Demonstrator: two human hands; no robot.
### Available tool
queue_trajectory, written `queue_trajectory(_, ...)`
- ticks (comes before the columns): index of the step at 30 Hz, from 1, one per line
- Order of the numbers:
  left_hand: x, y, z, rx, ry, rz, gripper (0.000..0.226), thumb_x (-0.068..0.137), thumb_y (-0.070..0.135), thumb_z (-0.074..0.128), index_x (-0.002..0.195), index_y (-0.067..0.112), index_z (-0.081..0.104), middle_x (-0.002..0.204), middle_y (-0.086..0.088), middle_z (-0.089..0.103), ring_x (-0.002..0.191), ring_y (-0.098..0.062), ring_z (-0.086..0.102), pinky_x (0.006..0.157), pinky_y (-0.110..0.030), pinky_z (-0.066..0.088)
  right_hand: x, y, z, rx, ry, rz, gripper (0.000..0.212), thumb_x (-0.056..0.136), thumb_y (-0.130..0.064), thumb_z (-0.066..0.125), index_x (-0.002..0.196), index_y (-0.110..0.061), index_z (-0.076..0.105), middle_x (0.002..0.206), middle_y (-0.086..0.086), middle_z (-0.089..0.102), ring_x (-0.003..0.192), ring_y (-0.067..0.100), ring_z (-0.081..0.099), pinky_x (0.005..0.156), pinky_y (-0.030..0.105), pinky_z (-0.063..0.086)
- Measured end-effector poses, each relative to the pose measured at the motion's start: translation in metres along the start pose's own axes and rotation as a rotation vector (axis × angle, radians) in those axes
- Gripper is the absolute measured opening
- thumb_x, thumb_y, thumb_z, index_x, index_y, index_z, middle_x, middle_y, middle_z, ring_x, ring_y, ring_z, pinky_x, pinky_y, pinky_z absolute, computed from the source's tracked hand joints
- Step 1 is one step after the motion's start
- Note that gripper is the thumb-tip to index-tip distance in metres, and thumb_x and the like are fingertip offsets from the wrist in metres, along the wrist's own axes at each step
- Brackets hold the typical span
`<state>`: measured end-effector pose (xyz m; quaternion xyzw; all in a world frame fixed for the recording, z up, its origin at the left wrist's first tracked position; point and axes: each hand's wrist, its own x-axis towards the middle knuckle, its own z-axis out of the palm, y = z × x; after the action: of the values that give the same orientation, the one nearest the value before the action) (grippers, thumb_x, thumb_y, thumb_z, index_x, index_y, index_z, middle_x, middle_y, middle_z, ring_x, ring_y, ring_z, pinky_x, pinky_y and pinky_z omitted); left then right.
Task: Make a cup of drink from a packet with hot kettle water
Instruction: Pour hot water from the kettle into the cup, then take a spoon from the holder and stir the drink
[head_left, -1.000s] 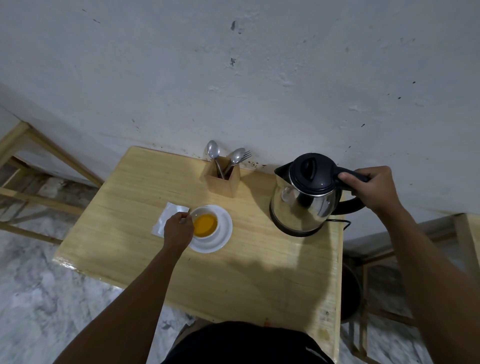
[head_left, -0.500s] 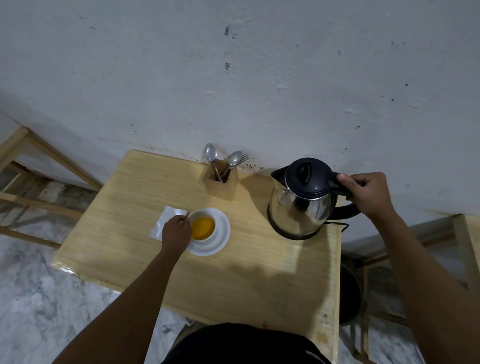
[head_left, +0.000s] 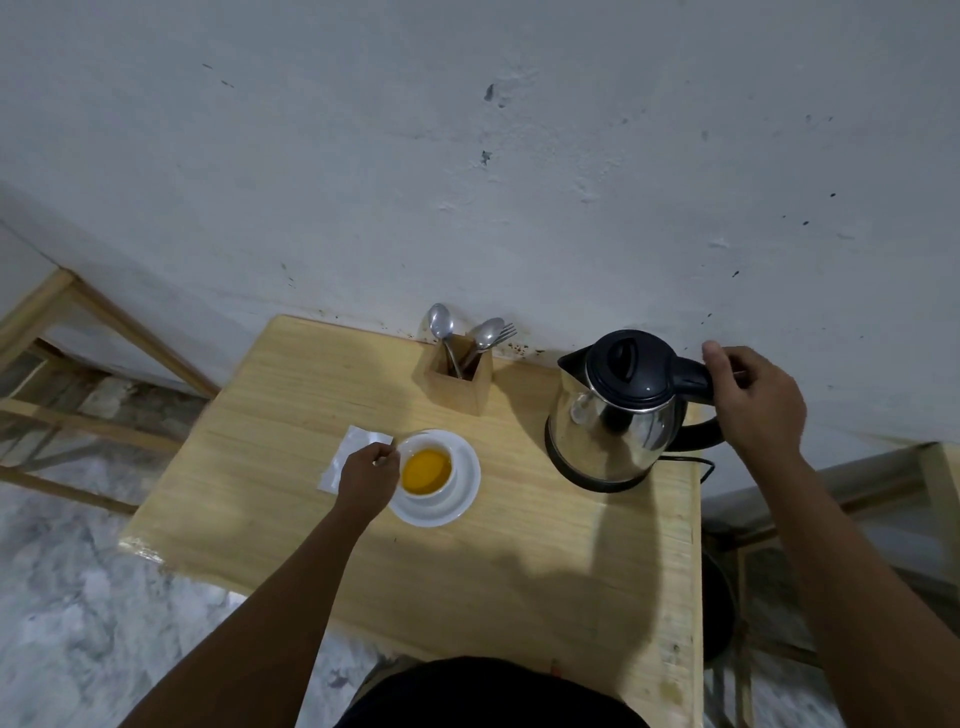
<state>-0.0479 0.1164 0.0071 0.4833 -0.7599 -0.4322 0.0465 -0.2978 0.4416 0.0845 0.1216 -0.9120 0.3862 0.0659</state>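
A white cup (head_left: 448, 480) filled with orange-yellow drink stands on a white saucer (head_left: 464, 500) on the wooden table (head_left: 519, 577). My left hand (head_left: 366, 478) pinches the cup's handle on its left side. A white packet (head_left: 352, 451) lies flat just left of the saucer, partly under that hand. The steel kettle (head_left: 610, 434) with a black lid rests at the table's right rear. My right hand (head_left: 758, 405) is at the kettle's black handle, thumb lifted and fingers loosened, no longer wrapped around it.
A wooden holder (head_left: 460, 384) with two spoons and a fork stands by the wall behind the cup. The kettle's black cord (head_left: 701, 467) runs off the table's right edge. Wooden frames stand to the left and right; the floor is marbled.
The kettle came down and to the right, from tilted in the air to standing on the table. My right hand has loosened off its handle. My left hand stays at the cup.
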Motion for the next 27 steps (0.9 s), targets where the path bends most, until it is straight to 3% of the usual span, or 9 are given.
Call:
queue_trajectory(3,0.007,-0.001,-0.006,-0.019,-0.066,-0.026,0.018,0.092,0.019,0.054,0.09,0.01,0.069,0.08,-0.008,0.066,0.079,-0.023,0.06,0.073,-0.033,0.047,-0.009,-0.018,0.003,0.096,0.095,0.019,0.038,0.097,-0.05,0.047,0.104,-0.017,0.067,0.101,0.0,0.066,0.092,0.015,0.06,0.08,0.034,0.047)
queue_trajectory(6,0.012,-0.003,-0.014,-0.032,-0.143,-0.045,0.018,0.091,0.02,0.055,0.091,0.01,0.071,0.08,-0.009,0.066,0.077,-0.023,0.059,0.073,-0.034,0.048,-0.017,-0.042,0.014,-0.029,0.199,-0.076,0.029,0.094,-0.043,0.055,0.104,-0.018,0.067,0.108,0.004,0.064,0.102,0.02,0.057,0.097,0.041,0.042)
queue_trajectory(8,0.015,-0.004,-0.018,-0.032,-0.191,-0.032,0.018,0.091,0.019,0.056,0.094,0.008,0.071,0.079,-0.009,0.065,0.076,-0.022,0.059,0.07,-0.032,0.045,-0.024,-0.065,0.021,-0.094,0.287,-0.187,0.024,0.092,-0.035,0.06,0.105,-0.017,0.068,0.109,0.006,0.063,0.104,0.023,0.056,0.097,0.041,0.037)
queue_trajectory(10,0.017,-0.003,-0.022,-0.023,-0.233,-0.002,0.018,0.091,0.017,0.057,0.098,0.006,0.07,0.076,-0.006,0.064,0.072,-0.019,0.06,0.065,-0.026,0.044,-0.033,-0.096,0.034,-0.055,0.287,-0.31,0.018,0.09,-0.028,0.062,0.101,-0.016,0.069,0.104,0.005,0.066,0.095,0.024,0.059,0.089,0.041,0.042)
queue_trajectory(13,0.019,0.001,-0.029,-0.019,-0.294,0.015,0.016,0.092,0.014,0.056,0.097,0.006,0.069,0.071,-0.002,0.064,0.064,-0.013,0.059,0.056,-0.02,0.043,-0.047,-0.144,0.067,0.039,0.019,-0.364,0.013,0.091,-0.029,0.06,0.097,-0.022,0.069,0.095,-0.005,0.065,0.076,0.013,0.061,0.069,0.03,0.046)
queue_trajectory(18,0.03,0.002,-0.038,0.019,-0.402,0.025,0.015,0.09,0.02,0.057,0.092,0.012,0.07,0.07,-0.002,0.066,0.063,-0.016,0.062,0.057,-0.023,0.046,-0.042,-0.189,0.149,-0.012,-0.648,-0.027,0.026,0.093,-0.038,0.057,0.116,-0.028,0.063,0.097,-0.009,0.064,0.089,0.012,0.061,0.07,0.028,0.048)
queue_trajectory(20,0.036,0.002,-0.041,0.045,-0.444,0.028,0.016,0.09,0.023,0.058,0.088,0.013,0.071,0.07,-0.003,0.067,0.06,-0.014,0.061,0.055,-0.022,0.047,-0.032,-0.198,0.178,-0.023,-0.684,0.044,0.025,0.094,-0.036,0.055,0.115,-0.025,0.064,0.102,-0.005,0.067,0.092,0.015,0.061,0.077,0.033,0.052)
queue_trajectory(23,0.046,0.001,-0.046,0.063,-0.522,0.046,0.023,0.091,0.022,0.059,0.098,0.006,0.073,0.081,-0.008,0.068,0.059,-0.012,0.059,0.054,-0.016,0.045,-0.018,-0.202,0.214,-0.168,-0.682,0.042,0.018,0.096,-0.031,0.047,0.092,-0.022,0.063,0.087,0.0,0.068,0.081,0.02,0.063,0.059,0.028,0.043)
queue_trajectory(27,0.057,-0.002,-0.051,0.063,-0.601,0.108,0.021,0.09,0.02,0.061,0.101,0.006,0.073,0.072,0.006,0.064,0.057,-0.007,0.056,0.049,-0.009,0.043,-0.008,-0.202,0.25,-0.333,-0.577,0.112,0.02,0.093,-0.029,0.047,0.091,-0.015,0.062,0.079,0.005,0.066,0.073,0.026,0.064,0.062,0.032,0.051)
